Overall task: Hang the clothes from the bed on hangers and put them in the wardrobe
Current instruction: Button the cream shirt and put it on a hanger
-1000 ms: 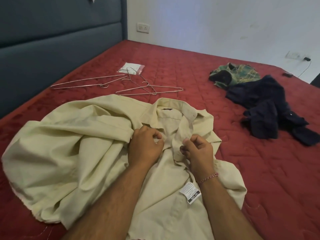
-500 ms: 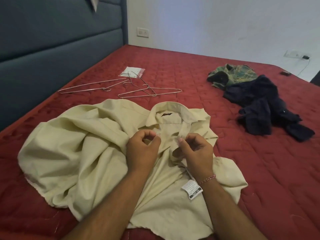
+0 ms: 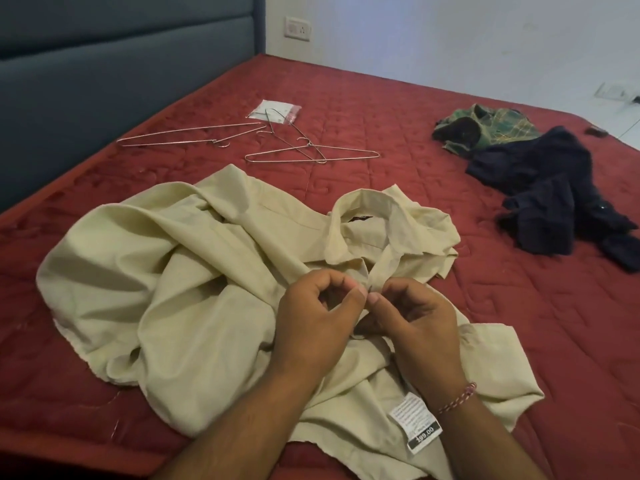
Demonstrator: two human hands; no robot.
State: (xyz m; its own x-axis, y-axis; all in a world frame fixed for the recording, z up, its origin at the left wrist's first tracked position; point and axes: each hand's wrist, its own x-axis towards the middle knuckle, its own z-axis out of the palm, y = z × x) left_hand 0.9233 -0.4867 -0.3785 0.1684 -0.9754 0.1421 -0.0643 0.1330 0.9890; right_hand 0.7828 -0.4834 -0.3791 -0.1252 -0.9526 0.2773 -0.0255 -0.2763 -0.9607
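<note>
Both hands met at the shirt (image 3: 214, 278) placket just under the collar: left hand (image 3: 311, 327) and right hand (image 3: 415, 327) each pinched an edge there. The hangers (image 3: 311, 155) lay beyond the collar, long axes crosswise, about equally far from either hand

Legible text, one item: white care tag (image 3: 415, 422) sewn to the cream shirt (image 3: 194, 271), lying beside the right wrist. Its black end strip carries pale figures, seen upside down, reading about "199.00". The fine print above is too small to read. Black neck label (image 3: 360, 218) inside the collar: lettering not legible.
</note>
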